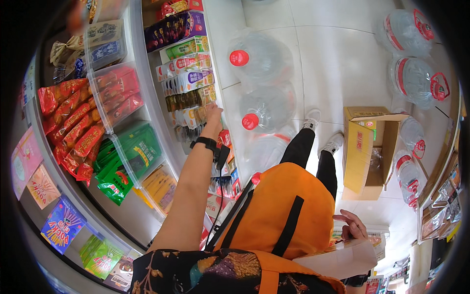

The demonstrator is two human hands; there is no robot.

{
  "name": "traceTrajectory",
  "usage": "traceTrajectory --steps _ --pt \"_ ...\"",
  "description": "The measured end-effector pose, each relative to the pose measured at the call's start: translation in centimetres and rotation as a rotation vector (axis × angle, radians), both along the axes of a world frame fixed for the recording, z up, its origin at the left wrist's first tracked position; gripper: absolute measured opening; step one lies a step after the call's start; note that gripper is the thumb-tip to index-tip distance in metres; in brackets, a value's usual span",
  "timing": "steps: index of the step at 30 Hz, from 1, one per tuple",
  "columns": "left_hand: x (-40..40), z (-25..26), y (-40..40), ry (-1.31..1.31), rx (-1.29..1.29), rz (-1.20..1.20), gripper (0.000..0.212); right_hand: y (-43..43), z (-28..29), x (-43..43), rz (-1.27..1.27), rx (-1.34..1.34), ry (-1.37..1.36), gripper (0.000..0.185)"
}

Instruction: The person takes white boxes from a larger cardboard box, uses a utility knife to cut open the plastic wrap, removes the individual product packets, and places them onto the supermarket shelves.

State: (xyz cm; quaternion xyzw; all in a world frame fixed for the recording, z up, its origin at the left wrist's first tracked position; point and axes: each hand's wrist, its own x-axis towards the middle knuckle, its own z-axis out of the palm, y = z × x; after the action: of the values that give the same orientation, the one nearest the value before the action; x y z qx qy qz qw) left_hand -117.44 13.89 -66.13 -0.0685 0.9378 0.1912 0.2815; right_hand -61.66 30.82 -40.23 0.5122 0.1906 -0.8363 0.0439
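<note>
My left hand (213, 114) reaches onto a low shelf and touches a row of small snack packets (187, 117); whether its fingers grip one cannot be told. A black wristband and a cable sit on that wrist. Beside the hand stand brown-and-yellow packets (191, 98) and white-and-purple packets (189, 81). At the lower right, my right hand (352, 225) is partly hidden behind a pale open carton (341, 259), which lies against my forearm; its fingers are bent, and their hold on the carton is unclear.
Large water bottles (266, 58) stand on the floor beside the shelf. An open cardboard box (361, 154) lies right of my feet, near more bottles (413, 81). A clear plastic shelf divider (106, 121) fronts red snack bags (73, 121) and green bags (128, 161).
</note>
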Motion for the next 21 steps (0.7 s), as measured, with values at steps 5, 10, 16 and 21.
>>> traceTrajectory --steps 5,10,16,21 --pt "2.3 4.1 -0.7 -0.104 0.297 0.041 0.052 0.2 0.0 -0.8 0.003 0.006 0.011 0.051" --pt "2.8 7.1 -1.9 0.038 -0.101 -0.169 0.043 0.0 0.1 -1.5 -0.018 -0.041 0.031 0.05" --pt "2.8 6.3 1.3 0.089 -0.083 -0.105 0.032 -0.9 0.0 -1.0 -0.056 -0.036 0.02 0.049" --pt "4.6 6.7 5.6 -0.071 -0.194 0.028 0.053 -0.9 0.5 -0.8 -0.08 -0.057 -0.004 0.048"
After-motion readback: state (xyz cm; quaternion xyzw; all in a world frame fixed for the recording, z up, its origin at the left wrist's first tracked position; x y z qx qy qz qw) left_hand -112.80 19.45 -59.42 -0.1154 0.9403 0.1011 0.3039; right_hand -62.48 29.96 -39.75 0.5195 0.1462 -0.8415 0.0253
